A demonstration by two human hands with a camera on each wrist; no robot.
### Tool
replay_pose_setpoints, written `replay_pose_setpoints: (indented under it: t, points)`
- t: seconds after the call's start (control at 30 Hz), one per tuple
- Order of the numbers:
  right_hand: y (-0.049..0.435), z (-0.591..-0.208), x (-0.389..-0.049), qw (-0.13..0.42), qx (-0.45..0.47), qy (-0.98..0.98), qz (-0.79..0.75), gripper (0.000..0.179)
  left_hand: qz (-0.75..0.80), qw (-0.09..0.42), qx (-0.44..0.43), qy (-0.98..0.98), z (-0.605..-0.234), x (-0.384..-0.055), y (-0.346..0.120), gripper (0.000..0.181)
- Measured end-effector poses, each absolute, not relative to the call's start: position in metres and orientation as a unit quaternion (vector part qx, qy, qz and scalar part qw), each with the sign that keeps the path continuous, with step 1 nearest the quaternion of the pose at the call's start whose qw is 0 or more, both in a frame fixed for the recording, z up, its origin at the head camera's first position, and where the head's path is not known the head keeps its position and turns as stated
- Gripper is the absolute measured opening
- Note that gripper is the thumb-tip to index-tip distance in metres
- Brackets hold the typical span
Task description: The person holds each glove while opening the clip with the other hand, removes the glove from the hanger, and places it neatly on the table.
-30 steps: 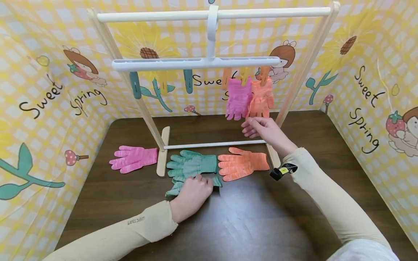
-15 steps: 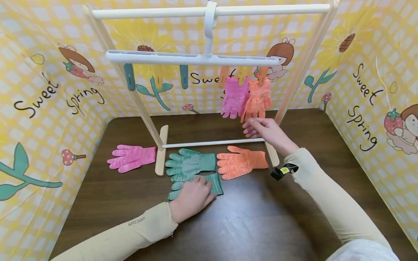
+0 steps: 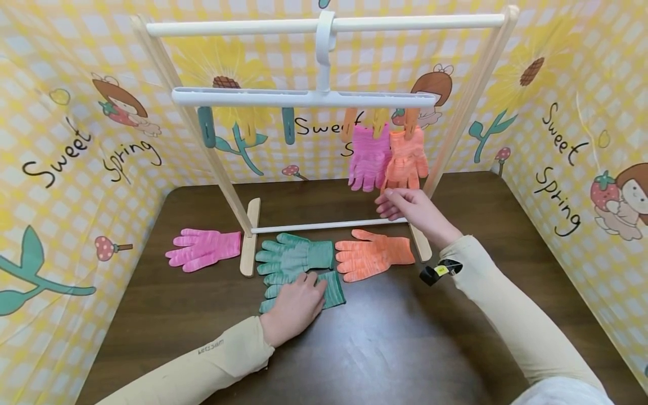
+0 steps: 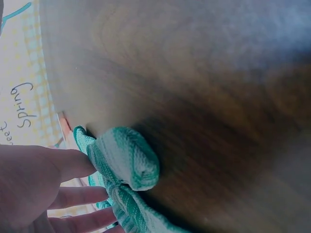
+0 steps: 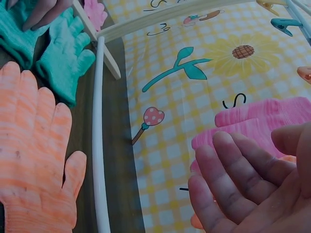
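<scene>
Checked backdrop (image 3: 298,62), printed "Sweet" and "Spring", behind a dark counter (image 3: 374,360). Left sleeve (image 3: 202,365): blurred lettering, apparently "LetsSlim". Of the hands, the left (image 3: 296,306) rests, fingers loosely extended, on the near green glove (image 3: 334,289) on the counter; the right (image 3: 412,208), raised, fingers gently bent, grips nothing just below the hanging orange glove (image 3: 407,152), contact indeterminable. Yellow label (image 3: 442,270) at the right wrist: too small to read.
</scene>
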State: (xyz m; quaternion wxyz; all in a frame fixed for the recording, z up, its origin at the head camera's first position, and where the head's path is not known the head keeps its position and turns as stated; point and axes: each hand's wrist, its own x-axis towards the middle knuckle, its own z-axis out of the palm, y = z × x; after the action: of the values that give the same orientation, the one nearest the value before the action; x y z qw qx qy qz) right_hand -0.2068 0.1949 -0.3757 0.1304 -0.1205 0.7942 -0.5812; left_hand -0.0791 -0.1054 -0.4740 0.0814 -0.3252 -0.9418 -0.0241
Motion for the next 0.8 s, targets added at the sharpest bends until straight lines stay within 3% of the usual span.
replay_pose_setpoints:
  t: [0.3,0.8]
  points:
    - [0.196,-0.371,-0.202,0.112,-0.124,0.794,-0.584,0.043,-0.031,0.083,-0.326,-0.941,-0.471,-0.083,-0.105,0.019]
    - [0.192,-0.338,-0.198,0.001,-0.154,0.817,-0.555,0.043,-0.157,0.179,-0.295,-0.925,-0.423,-0.126,-0.086,0.014]
